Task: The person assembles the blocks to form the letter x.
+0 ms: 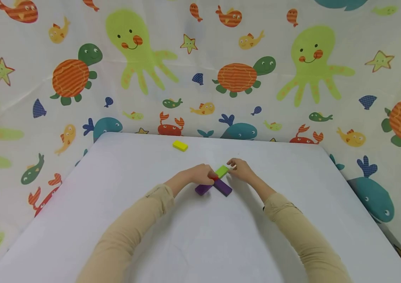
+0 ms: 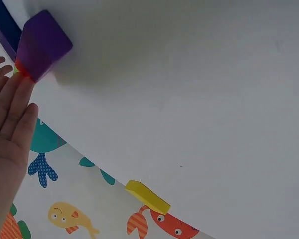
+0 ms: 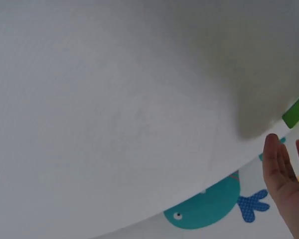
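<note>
In the head view a green block [image 1: 222, 171] and two purple blocks, one at the right [image 1: 223, 187] and one at the left [image 1: 203, 189], meet around a small red piece [image 1: 216, 178]. My left hand [image 1: 202, 174] reaches over the left purple block and pinches the red piece. Part of that purple block is hidden under the hand. Beside the green block's far end is my right hand [image 1: 241, 170], its fingers loosely bent and holding nothing. The right wrist view shows the green block [image 3: 297, 110] just beyond the right hand's [image 3: 285, 179] fingertips.
A yellow block [image 1: 180, 146] lies near the back edge of the white table [image 1: 133, 165]. Behind the table hangs a cloth [image 1: 200, 47] printed with sea animals.
</note>
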{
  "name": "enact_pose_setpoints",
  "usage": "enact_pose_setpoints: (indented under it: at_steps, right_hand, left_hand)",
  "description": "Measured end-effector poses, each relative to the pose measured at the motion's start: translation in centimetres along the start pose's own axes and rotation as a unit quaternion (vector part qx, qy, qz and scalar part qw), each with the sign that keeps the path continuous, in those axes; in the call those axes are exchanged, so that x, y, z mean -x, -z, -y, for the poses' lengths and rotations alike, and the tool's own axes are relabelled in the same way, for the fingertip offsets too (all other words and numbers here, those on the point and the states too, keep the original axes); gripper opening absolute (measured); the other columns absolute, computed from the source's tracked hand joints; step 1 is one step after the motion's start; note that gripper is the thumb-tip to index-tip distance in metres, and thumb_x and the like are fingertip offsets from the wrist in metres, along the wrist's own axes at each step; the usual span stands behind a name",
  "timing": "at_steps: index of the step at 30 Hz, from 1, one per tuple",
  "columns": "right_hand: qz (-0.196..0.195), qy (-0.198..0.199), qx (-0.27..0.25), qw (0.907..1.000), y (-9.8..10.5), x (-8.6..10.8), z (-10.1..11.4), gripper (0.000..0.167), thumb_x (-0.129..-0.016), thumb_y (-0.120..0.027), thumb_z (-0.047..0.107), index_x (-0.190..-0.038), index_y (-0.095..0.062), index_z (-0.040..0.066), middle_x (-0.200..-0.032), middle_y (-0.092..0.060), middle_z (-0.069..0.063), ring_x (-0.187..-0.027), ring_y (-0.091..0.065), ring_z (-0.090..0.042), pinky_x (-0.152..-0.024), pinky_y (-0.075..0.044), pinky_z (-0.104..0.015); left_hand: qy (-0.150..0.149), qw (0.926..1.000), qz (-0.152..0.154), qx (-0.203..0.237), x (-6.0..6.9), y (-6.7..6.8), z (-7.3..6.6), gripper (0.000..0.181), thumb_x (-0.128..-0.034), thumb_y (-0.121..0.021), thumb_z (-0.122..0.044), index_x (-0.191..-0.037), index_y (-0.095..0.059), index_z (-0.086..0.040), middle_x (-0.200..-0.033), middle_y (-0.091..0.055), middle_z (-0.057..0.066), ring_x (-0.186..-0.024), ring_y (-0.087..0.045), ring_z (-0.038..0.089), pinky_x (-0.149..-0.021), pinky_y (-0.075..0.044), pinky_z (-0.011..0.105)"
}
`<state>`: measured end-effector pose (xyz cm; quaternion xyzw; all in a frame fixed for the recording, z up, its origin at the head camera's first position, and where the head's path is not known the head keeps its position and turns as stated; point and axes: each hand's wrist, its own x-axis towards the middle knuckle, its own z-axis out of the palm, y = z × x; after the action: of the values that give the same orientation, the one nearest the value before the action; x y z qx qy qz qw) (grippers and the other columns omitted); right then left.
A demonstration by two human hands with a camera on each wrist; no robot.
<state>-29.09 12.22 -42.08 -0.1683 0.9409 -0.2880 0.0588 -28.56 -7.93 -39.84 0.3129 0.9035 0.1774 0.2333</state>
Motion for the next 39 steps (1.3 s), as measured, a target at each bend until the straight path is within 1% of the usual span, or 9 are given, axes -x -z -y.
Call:
enact_pose_setpoints:
  at_steps: [5,9,14,17,21,26,29,33,39]
  right_hand:
    - [0.024,0.064,0.104,0.9923,0.7,0.6,0.3,0.026,-0.09,-0.059,0.007,-0.114,-0.057,-0.005,-0.112,-0.059,-0.024,-0.106,-0.057,-0.037,-0.094,-0.047,-0.047]
    - [0.063,0.101,0.14,0.983,0.8,1.0,0.6,0.029,-0.091,-0.06,0.01,-0.118,-0.058,-0.002,-0.118,-0.06,-0.019,-0.112,-0.057,-0.035,-0.098,-0.046,-0.045]
    - [0.097,0.15,0.16,0.9708,0.3,1.7,0.9,0.032,-0.091,-0.06,0.01,-0.122,-0.059,0.0,-0.12,-0.06,-0.016,-0.113,-0.057,-0.031,-0.097,-0.048,-0.041]
    - [0.099,0.19,0.178,0.9604,-0.2,2.0,1.0,0.032,-0.091,-0.061,0.009,-0.122,-0.059,0.001,-0.121,-0.06,-0.015,-0.112,-0.058,-0.03,-0.096,-0.049,-0.039]
    - [0.093,0.234,0.199,0.9472,-0.6,2.2,1.1,0.034,-0.091,-0.062,0.012,-0.123,-0.059,0.002,-0.123,-0.06,-0.015,-0.114,-0.058,-0.029,-0.096,-0.049,-0.038]
    - [0.089,0.238,0.21,0.9442,-0.9,2.3,1.2,0.035,-0.091,-0.062,0.014,-0.124,-0.059,0.003,-0.126,-0.059,-0.017,-0.115,-0.058,-0.03,-0.097,-0.049,-0.038]
    - [0.095,0.237,0.221,0.9412,-1.3,2.3,1.3,0.036,-0.091,-0.061,0.014,-0.126,-0.059,0.004,-0.126,-0.058,-0.018,-0.115,-0.058,-0.031,-0.096,-0.049,-0.039]
    - [0.099,0.253,0.231,0.9341,-1.9,2.2,1.5,0.036,-0.092,-0.06,0.013,-0.126,-0.058,0.005,-0.128,-0.057,-0.019,-0.115,-0.058,-0.032,-0.096,-0.049,-0.04]
    - [0.091,0.254,0.233,0.9342,-1.9,2.1,1.8,0.034,-0.092,-0.06,0.014,-0.125,-0.06,0.006,-0.129,-0.057,-0.018,-0.119,-0.056,-0.031,-0.099,-0.047,-0.04]
  left_hand:
    - [0.014,0.998,0.003,0.061,-0.4,0.3,0.6,0.042,-0.0879,-0.052,-0.012,-0.13,-0.057,-0.007,-0.128,-0.061,0.012,-0.118,-0.057,0.024,-0.098,-0.048,0.036]
    - [0.015,0.9932,-0.006,0.115,-0.4,0.3,1.5,0.043,-0.0867,-0.049,-0.008,-0.129,-0.058,-0.008,-0.128,-0.061,0.01,-0.12,-0.056,0.025,-0.099,-0.047,0.037]
    - [0.008,0.9853,-0.044,0.165,-0.1,0.3,2.8,0.042,-0.0871,-0.048,-0.007,-0.127,-0.059,-0.007,-0.126,-0.063,0.009,-0.119,-0.057,0.025,-0.099,-0.047,0.037]
    - [0.004,0.9797,-0.083,0.183,0.1,0.6,3.4,0.038,-0.0907,-0.047,-0.007,-0.126,-0.059,-0.004,-0.125,-0.063,0.011,-0.119,-0.057,0.026,-0.099,-0.047,0.038]
    - [0.011,0.9729,-0.154,0.172,0.3,1.3,4.2,0.035,-0.0943,-0.047,-0.009,-0.127,-0.058,-0.002,-0.125,-0.062,0.014,-0.118,-0.057,0.028,-0.099,-0.048,0.039]
    - [0.031,0.9632,-0.226,0.142,0.6,2.1,5.6,0.037,-0.0959,-0.046,-0.01,-0.131,-0.054,-0.002,-0.13,-0.058,0.017,-0.122,-0.053,0.031,-0.102,-0.044,0.042]
    - [0.045,0.9596,-0.251,0.12,0.8,2.3,6.7,0.038,-0.0967,-0.045,-0.011,-0.133,-0.052,-0.001,-0.132,-0.057,0.017,-0.125,-0.051,0.031,-0.104,-0.042,0.042]
    - [0.063,0.9562,-0.267,0.103,1.2,2.5,8.1,0.036,-0.0964,-0.045,-0.009,-0.13,-0.054,0.001,-0.131,-0.057,0.018,-0.125,-0.05,0.032,-0.105,-0.041,0.044]
    - [0.072,0.9488,-0.295,0.087,1.0,2.9,9.4,0.036,-0.0963,-0.046,-0.011,-0.129,-0.055,0.001,-0.13,-0.057,0.018,-0.126,-0.049,0.034,-0.107,-0.038,0.046]
